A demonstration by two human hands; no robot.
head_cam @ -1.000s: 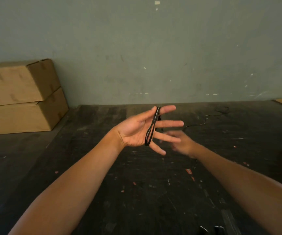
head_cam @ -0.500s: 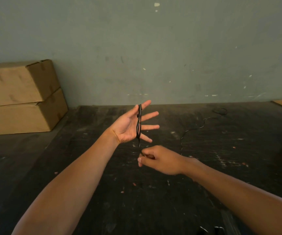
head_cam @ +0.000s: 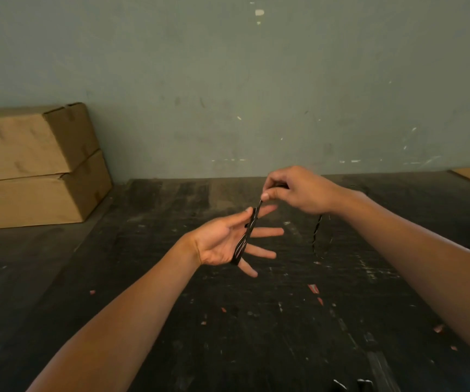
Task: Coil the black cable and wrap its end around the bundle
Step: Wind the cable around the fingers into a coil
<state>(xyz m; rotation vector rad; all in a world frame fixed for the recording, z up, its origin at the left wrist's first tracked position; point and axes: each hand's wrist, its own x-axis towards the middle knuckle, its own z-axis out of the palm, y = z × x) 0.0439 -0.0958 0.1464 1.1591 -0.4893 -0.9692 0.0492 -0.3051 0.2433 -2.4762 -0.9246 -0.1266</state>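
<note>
Our left hand [head_cam: 222, 244] is held palm-up over the middle of the dark table [head_cam: 171, 321], fingers spread wide and closing on nothing; the black cable [head_cam: 245, 236] is looped several times across it, from the thumb down past the little finger, so the hand serves as a former and does not clamp. Our right hand [head_cam: 296, 190] sits just above and beyond it, thumb and forefinger pinched shut on the strand that rises from the top of the loops. From under that hand the free length of cable drops away toward the table's far right side, hanging loose; where it ends we cannot tell.

We judge that we are mid-coil: a few turns are on, a fair tail is left, and the end-wrap has not begun. The next move, as we read it, calls for carrying the pinched strand over the thumb and down the back of the spread fingers, keeping light tension so the turns lie side by side. The stacked cardboard boxes [head_cam: 35, 165] at the table's far left corner are well clear of the work.
</note>
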